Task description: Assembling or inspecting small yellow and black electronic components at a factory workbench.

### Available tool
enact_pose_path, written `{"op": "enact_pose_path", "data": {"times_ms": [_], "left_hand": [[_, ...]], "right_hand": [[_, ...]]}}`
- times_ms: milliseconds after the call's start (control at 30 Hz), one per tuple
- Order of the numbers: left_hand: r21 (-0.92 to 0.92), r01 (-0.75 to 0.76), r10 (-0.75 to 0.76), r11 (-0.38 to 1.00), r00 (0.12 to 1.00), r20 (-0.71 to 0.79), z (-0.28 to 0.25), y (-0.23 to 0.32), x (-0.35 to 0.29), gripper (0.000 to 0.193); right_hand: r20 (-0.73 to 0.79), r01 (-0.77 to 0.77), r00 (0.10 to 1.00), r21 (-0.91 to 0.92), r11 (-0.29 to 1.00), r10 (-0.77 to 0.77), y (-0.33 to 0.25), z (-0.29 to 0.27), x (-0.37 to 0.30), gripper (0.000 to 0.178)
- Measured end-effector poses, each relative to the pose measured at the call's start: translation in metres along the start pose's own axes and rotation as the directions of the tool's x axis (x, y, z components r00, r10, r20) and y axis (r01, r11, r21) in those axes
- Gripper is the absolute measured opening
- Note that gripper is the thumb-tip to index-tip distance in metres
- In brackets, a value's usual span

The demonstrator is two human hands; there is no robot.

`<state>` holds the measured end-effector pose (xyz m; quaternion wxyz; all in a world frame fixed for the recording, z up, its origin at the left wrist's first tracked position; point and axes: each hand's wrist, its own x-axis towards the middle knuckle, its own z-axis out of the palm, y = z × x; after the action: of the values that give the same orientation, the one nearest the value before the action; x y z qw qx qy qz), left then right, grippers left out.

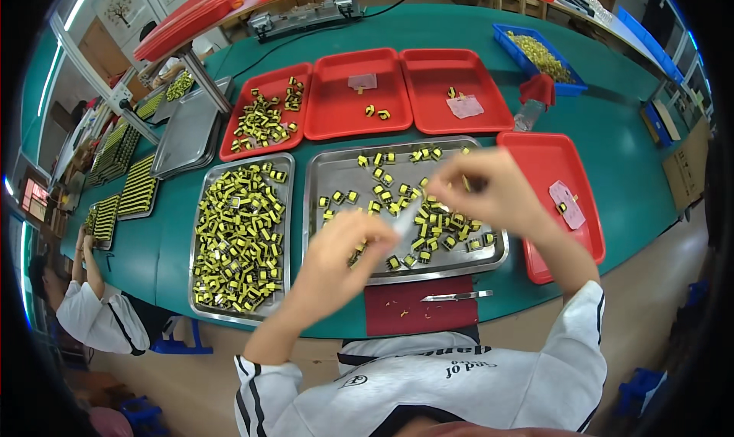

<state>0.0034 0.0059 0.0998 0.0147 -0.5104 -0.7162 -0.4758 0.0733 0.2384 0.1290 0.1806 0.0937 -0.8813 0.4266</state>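
My left hand hovers over the near left part of a metal tray, its fingers curled together. A blurred whitish piece shows at its fingertips; its kind cannot be made out. Above the tray's right side is my right hand, thumb and fingers drawn into a pinch, smeared by motion. Whatever it holds is hidden. Small yellow-and-black coil parts lie scattered in the tray under both hands. Just in front of the tray, a craft knife rests on a dark red mat with small yellow scraps.
Left of me stands a metal tray heaped with the same parts. Red trays line the back, another stands at right. Further off are a blue bin, a bottle with red cloth and a co-worker at far left.
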Motion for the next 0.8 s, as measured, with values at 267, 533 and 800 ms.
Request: {"op": "enact_pose_path", "data": {"times_ms": [267,533,800], "left_hand": [[-0.017,-0.144,0.139,0.989,0.973,-0.185,-0.002,-0.050,0.127,0.021],[-0.147,-0.161,0.112,0.976,0.949,-0.295,0.036,-0.090,0.231,0.032],[-0.233,-0.121,0.041,0.965,0.946,-0.322,0.053,-0.104,0.249,0.035]], "right_hand": [[-0.192,0.116,0.967,-0.267,0.957,-0.170,0.039,-0.054,0.132,0.023],[-0.438,-0.108,0.857,-0.666,0.738,-0.270,0.043,-0.095,0.200,0.018],[-0.316,-0.164,0.805,-0.932,0.323,-0.502,0.042,-0.089,0.204,0.007]]}}
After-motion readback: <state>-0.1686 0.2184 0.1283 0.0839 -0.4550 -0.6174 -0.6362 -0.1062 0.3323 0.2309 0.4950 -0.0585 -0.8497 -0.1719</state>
